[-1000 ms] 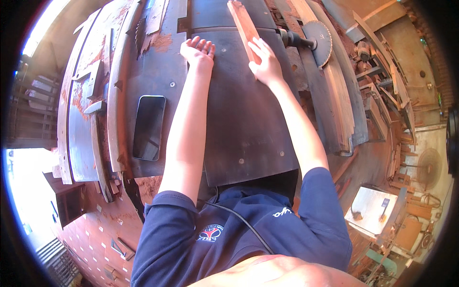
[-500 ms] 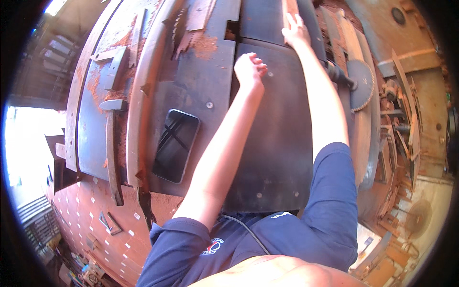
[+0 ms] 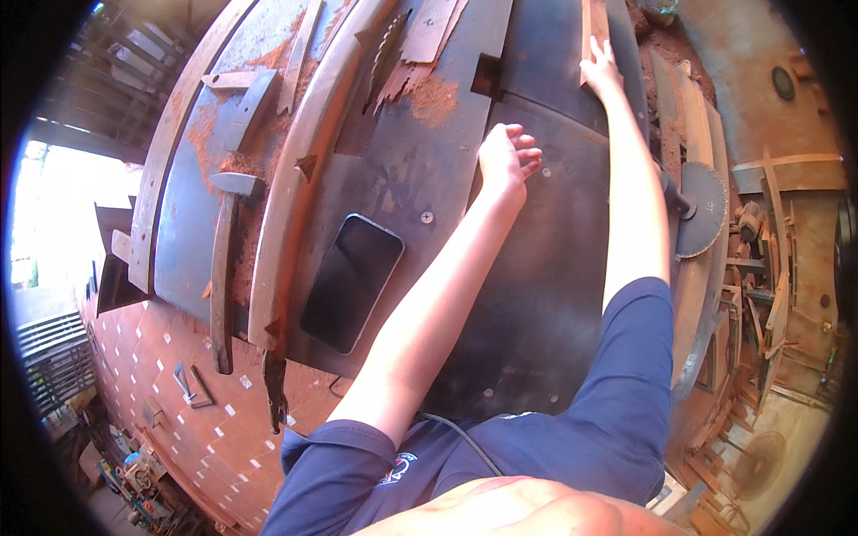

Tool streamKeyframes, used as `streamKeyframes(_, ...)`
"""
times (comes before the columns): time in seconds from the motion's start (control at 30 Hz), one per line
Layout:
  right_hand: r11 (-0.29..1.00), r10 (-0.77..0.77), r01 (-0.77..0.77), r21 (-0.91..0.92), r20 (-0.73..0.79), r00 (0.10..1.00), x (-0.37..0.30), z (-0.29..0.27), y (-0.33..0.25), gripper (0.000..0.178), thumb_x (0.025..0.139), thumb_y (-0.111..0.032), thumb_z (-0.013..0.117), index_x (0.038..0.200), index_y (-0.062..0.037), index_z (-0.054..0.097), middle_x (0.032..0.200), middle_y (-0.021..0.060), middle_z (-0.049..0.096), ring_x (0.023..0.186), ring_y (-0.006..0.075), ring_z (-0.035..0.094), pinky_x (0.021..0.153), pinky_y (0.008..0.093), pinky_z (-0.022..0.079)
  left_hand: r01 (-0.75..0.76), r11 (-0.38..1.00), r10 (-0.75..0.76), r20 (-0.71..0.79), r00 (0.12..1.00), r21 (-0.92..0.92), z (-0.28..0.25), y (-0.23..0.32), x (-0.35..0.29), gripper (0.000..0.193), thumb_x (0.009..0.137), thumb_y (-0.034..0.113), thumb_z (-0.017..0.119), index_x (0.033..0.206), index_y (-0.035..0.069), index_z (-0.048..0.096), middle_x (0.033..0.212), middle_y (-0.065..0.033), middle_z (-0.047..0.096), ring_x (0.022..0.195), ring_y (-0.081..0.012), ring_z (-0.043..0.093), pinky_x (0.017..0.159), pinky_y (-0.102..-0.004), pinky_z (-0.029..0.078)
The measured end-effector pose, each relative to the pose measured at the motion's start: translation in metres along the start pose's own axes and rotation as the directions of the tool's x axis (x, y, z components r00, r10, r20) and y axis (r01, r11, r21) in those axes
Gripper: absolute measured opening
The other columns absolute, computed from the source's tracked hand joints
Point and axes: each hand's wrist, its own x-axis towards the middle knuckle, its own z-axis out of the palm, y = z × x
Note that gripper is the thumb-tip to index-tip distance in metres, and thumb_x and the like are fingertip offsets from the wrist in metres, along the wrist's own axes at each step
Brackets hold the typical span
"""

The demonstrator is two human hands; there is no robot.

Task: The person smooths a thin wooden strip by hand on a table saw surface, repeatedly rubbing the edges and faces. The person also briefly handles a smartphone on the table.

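Observation:
My right hand (image 3: 604, 71) reaches to the far side of the dark metal table saw top (image 3: 545, 295). Its fingers grip the near end of a narrow wooden strip (image 3: 593, 25), whose far end leaves the picture. My left hand (image 3: 509, 163) hovers or rests over the metal top, near a dark slot. Its fingers are loosely curled, somewhat apart, with nothing visible in them. Left of my left forearm lies a black phone (image 3: 352, 284). Beyond the long wooden rail (image 3: 299, 170), a hammer (image 3: 230, 268) lies with its head toward the far side.
A toothed circular blade (image 3: 702, 210) stands out on a shaft at the right. Red sawdust (image 3: 435, 100) and splintered wood (image 3: 432, 31) lie on the far left of the top. A twisted drill bit (image 3: 386, 58) is near them. Scrap wood (image 3: 760, 268) is heaped at the right.
My right hand and the wooden strip have moved farther away across the metal top. The view has shifted, so the table and phone appear farther right. My left hand keeps its loose curl.

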Motion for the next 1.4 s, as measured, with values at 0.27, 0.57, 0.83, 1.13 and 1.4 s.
streamKeyframes(0.27, 0.988, -0.153, 0.154, -0.006, -0.095, 0.984, -0.154, -0.030, -0.008, 0.069, 0.083, -0.025, 0.056, 0.150, -0.0165, 0.042, 0.158, 0.0250, 0.025, 0.127, 0.0430, 0.053, 0.105, 0.0461, 0.046, 0.011, 0.999, -0.011, -0.009, 1.000, 0.040, 0.002, -0.002, 0.013, 0.025, 0.087, 0.022, 0.052, 0.106, 0.006, 0.058, 0.096, -0.0102, 0.064, 0.077, -0.0245, 0.062, 0.072, -0.0419, 0.055)
streamKeyframes(0.57, 0.978, -0.102, 0.109, 0.180, -0.048, 0.994, -0.499, -0.138, -0.045, 0.066, 0.082, -0.004, 0.061, 0.146, -0.0083, 0.045, 0.160, 0.0185, 0.026, 0.135, 0.0410, 0.045, 0.107, 0.0435, 0.045, -0.015, 1.000, 0.012, 0.131, 0.991, 0.020, -0.001, -0.006, 0.025, 0.021, 0.089, 0.017, 0.048, 0.104, 0.003, 0.053, 0.095, -0.0129, 0.059, 0.084, -0.0289, 0.060, 0.079, -0.0463, 0.055)
streamKeyframes(0.83, 0.972, 0.056, -0.064, 0.226, 0.043, 0.998, -0.725, -0.199, -0.075, 0.065, 0.075, -0.002, 0.064, 0.140, -0.0080, 0.054, 0.158, 0.0184, 0.032, 0.137, 0.0379, 0.045, 0.108, 0.0427, 0.045, -0.092, 0.995, 0.101, 0.212, 0.972, -0.048, -0.023, -0.007, 0.050, 0.034, 0.094, 0.018, 0.044, 0.121, -0.001, 0.051, 0.109, -0.0162, 0.056, 0.091, -0.0306, 0.059, 0.087, -0.0483, 0.053)
streamKeyframes(1.13, 0.977, 0.039, -0.031, 0.212, -0.034, 0.999, -0.726, -0.204, -0.076, 0.062, 0.075, -0.002, 0.064, 0.136, -0.0080, 0.058, 0.155, 0.0169, 0.037, 0.137, 0.0367, 0.045, 0.108, 0.0421, 0.046, -0.067, 0.997, 0.074, 0.182, 0.980, -0.048, -0.025, -0.008, 0.034, 0.033, 0.092, 0.015, 0.046, 0.120, -0.002, 0.052, 0.110, -0.0151, 0.054, 0.092, -0.0295, 0.058, 0.088, -0.0458, 0.052)
streamKeyframes(1.4, 0.974, -0.057, 0.072, 0.213, -0.077, 0.995, -0.641, -0.180, -0.057, 0.060, 0.077, -0.002, 0.062, 0.136, -0.0060, 0.057, 0.155, 0.0170, 0.038, 0.137, 0.0346, 0.046, 0.110, 0.0402, 0.044, -0.050, 0.997, 0.058, 0.153, 0.987, -0.054, -0.031, -0.011, 0.026, 0.033, 0.091, 0.015, 0.047, 0.119, -0.002, 0.052, 0.107, -0.0152, 0.055, 0.087, -0.0287, 0.058, 0.083, -0.0450, 0.052)
